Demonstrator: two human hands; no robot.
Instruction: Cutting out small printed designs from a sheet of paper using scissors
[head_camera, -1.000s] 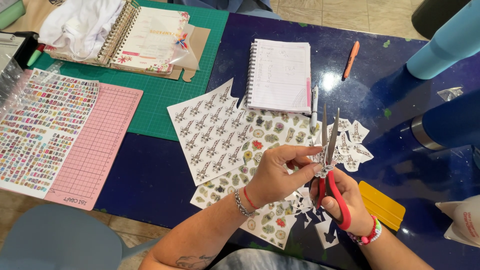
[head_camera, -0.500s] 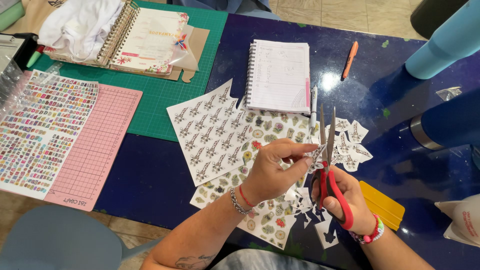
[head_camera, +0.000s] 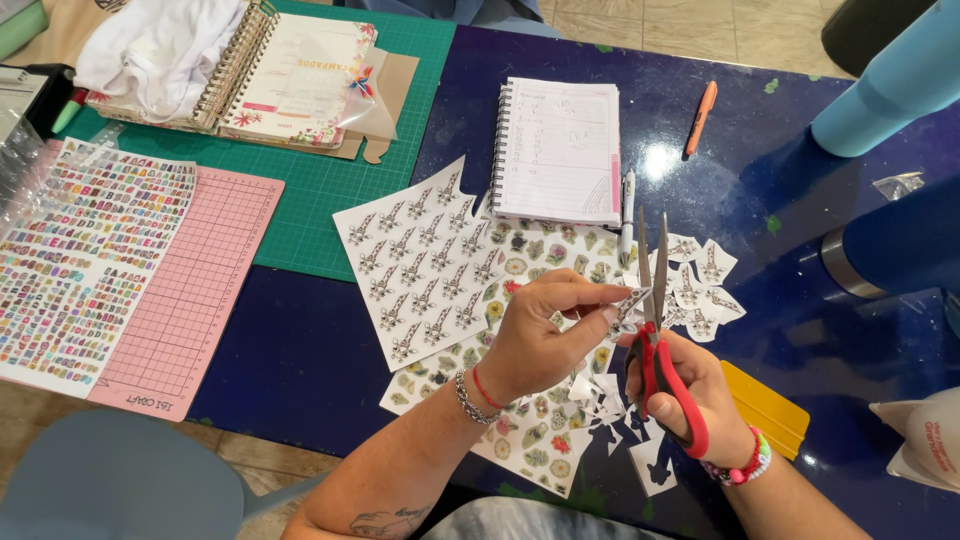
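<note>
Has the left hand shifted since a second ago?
Yes, slightly: the left hand has drifted left and down over the flower sticker sheet, while the spiral notebook keeps its place.

**Sticker sheets across the table**

A white giraffe sticker sheet lies mid-table, overlapping a flower sticker sheet. A multicoloured small-label sheet rests far left. Cut-out stickers cluster beside the scissors.

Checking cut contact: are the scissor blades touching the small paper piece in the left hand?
Touching. Head view: the scissors blades straddle the small paper piece pinched by the left hand.
</note>
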